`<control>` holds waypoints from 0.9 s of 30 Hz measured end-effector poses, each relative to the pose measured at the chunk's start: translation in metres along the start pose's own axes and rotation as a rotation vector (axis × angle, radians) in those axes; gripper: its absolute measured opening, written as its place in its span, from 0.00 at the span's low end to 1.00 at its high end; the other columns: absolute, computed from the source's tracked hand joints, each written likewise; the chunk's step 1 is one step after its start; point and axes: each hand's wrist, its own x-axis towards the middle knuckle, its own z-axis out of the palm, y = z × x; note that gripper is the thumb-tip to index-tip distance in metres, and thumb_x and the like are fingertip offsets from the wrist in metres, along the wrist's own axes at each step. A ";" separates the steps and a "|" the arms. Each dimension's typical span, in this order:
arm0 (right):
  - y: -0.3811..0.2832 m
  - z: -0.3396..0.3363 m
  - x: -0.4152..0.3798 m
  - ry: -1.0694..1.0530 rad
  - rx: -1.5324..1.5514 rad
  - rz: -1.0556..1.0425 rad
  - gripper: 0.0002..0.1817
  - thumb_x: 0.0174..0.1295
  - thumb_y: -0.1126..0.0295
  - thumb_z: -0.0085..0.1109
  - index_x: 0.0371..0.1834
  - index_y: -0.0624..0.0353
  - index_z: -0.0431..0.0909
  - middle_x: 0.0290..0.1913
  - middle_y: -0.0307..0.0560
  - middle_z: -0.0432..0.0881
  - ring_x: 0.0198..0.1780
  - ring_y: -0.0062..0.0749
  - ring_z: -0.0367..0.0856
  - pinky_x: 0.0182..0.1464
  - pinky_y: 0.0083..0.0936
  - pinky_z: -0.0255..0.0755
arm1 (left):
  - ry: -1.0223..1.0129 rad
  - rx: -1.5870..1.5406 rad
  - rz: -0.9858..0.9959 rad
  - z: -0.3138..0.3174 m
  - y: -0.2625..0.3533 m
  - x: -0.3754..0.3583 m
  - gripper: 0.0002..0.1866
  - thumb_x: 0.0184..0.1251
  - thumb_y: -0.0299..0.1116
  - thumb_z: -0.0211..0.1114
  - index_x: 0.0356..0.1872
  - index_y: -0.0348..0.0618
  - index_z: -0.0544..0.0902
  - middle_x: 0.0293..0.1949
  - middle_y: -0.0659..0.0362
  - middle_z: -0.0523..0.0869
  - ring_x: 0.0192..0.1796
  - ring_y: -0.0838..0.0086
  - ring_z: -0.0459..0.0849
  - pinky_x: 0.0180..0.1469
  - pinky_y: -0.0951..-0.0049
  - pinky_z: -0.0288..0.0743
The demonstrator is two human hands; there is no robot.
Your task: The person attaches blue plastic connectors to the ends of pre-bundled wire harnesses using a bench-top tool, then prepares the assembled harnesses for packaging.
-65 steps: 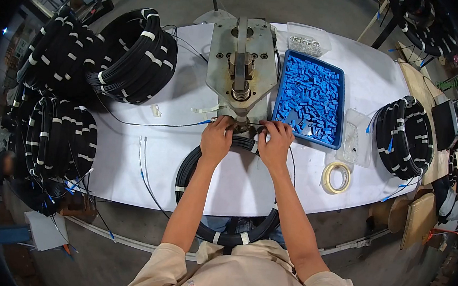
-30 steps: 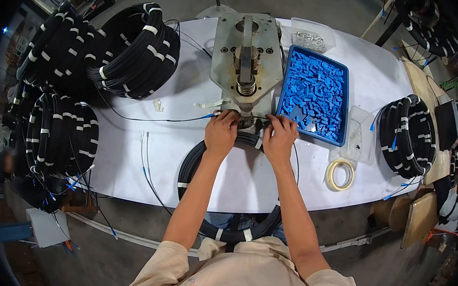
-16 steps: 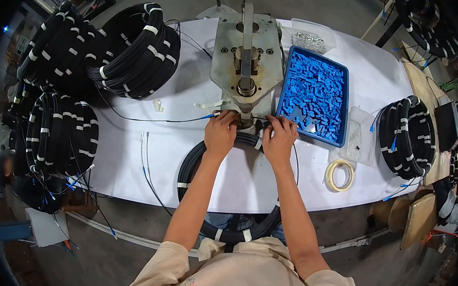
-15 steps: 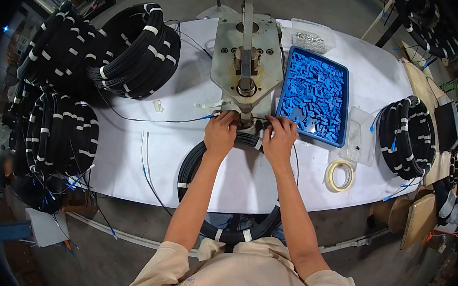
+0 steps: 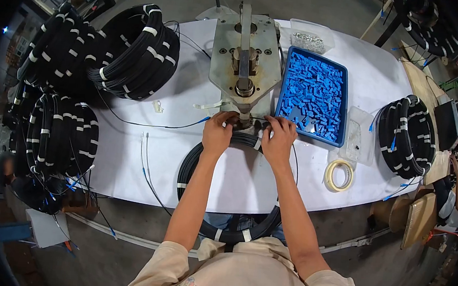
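- On the head view, I'm seeing the left hand (image 5: 217,136) resting just beside the nose of the press (image 5: 247,63), fingers half curled; the fingertips are showing too small, so I'm unable to tell whether they're gripping anything.
- A blue tip (image 5: 205,120) on a black lead is lying right against that hand's outer side.
- Across the nose, the right hand (image 5: 278,142) is pinching the cable (image 5: 296,162), thumb and fingers nearly together; the cable is running down from that hand along the coil (image 5: 262,229).
- That coil is lying partly on the white table (image 5: 127,180), partly over the person's lap, with both forearms crossing above it.
- Beside the press, a blue tray (image 5: 345,99) is holding a heap of blue clips (image 5: 313,79).
- Nearer the person, a tape roll (image 5: 350,178) is lying flat.
- More coils are standing left (image 5: 139,53) and right (image 5: 403,139).
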 end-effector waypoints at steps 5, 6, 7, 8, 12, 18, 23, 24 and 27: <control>0.000 0.000 0.000 -0.002 0.004 -0.003 0.17 0.54 0.75 0.60 0.49 0.54 0.84 0.50 0.46 0.79 0.57 0.48 0.70 0.61 0.46 0.60 | 0.012 -0.027 0.031 0.002 -0.006 0.001 0.14 0.59 0.22 0.61 0.45 0.42 0.87 0.41 0.53 0.89 0.42 0.56 0.87 0.45 0.64 0.79; 0.000 -0.001 0.000 -0.008 0.002 0.003 0.17 0.54 0.75 0.60 0.49 0.54 0.84 0.50 0.46 0.79 0.57 0.48 0.70 0.61 0.45 0.60 | 0.010 -0.019 0.048 0.002 -0.004 0.001 0.14 0.59 0.21 0.61 0.45 0.42 0.87 0.41 0.54 0.89 0.42 0.56 0.87 0.45 0.64 0.79; -0.001 -0.001 0.000 -0.015 0.001 0.008 0.17 0.54 0.75 0.60 0.48 0.54 0.84 0.50 0.46 0.79 0.57 0.48 0.70 0.61 0.45 0.60 | 0.010 -0.019 0.048 0.002 -0.002 0.001 0.14 0.59 0.21 0.61 0.45 0.42 0.87 0.41 0.54 0.89 0.42 0.56 0.87 0.45 0.64 0.79; -0.001 -0.001 0.000 -0.016 0.001 0.008 0.17 0.54 0.75 0.60 0.48 0.54 0.84 0.50 0.46 0.79 0.57 0.48 0.70 0.61 0.45 0.60 | 0.020 -0.003 0.064 0.001 -0.001 0.001 0.14 0.59 0.21 0.61 0.44 0.42 0.87 0.40 0.54 0.89 0.41 0.56 0.87 0.44 0.63 0.79; 0.001 0.001 0.000 -0.010 0.001 -0.003 0.17 0.54 0.74 0.60 0.49 0.53 0.84 0.50 0.45 0.79 0.57 0.48 0.70 0.62 0.45 0.60 | 0.047 0.061 0.057 0.002 0.000 -0.001 0.12 0.60 0.22 0.61 0.43 0.44 0.88 0.39 0.54 0.89 0.41 0.56 0.87 0.44 0.62 0.79; 0.001 -0.001 0.001 -0.030 -0.006 0.008 0.17 0.54 0.73 0.61 0.49 0.54 0.83 0.51 0.46 0.79 0.58 0.48 0.69 0.62 0.46 0.59 | 0.027 0.041 0.020 0.001 -0.001 0.000 0.13 0.60 0.25 0.61 0.44 0.47 0.88 0.40 0.57 0.89 0.42 0.56 0.86 0.44 0.62 0.79; 0.000 0.000 0.000 0.026 -0.015 -0.008 0.15 0.57 0.74 0.59 0.48 0.49 0.84 0.47 0.41 0.81 0.56 0.45 0.71 0.58 0.44 0.62 | 0.038 0.065 -0.027 0.003 0.000 -0.001 0.12 0.62 0.26 0.62 0.44 0.49 0.88 0.41 0.58 0.89 0.42 0.56 0.87 0.44 0.62 0.79; 0.000 0.001 0.000 0.026 -0.015 -0.008 0.15 0.57 0.74 0.59 0.48 0.49 0.85 0.47 0.41 0.81 0.55 0.45 0.71 0.58 0.44 0.62 | 0.039 0.061 -0.040 0.003 0.000 -0.001 0.11 0.62 0.27 0.62 0.44 0.50 0.88 0.41 0.58 0.89 0.42 0.57 0.87 0.44 0.62 0.79; 0.001 0.002 0.001 0.025 -0.015 -0.010 0.15 0.58 0.74 0.60 0.47 0.49 0.85 0.48 0.41 0.81 0.55 0.45 0.71 0.58 0.44 0.62 | 0.052 0.085 -0.027 0.003 0.002 -0.002 0.10 0.64 0.29 0.63 0.44 0.50 0.88 0.41 0.58 0.89 0.42 0.57 0.87 0.44 0.61 0.79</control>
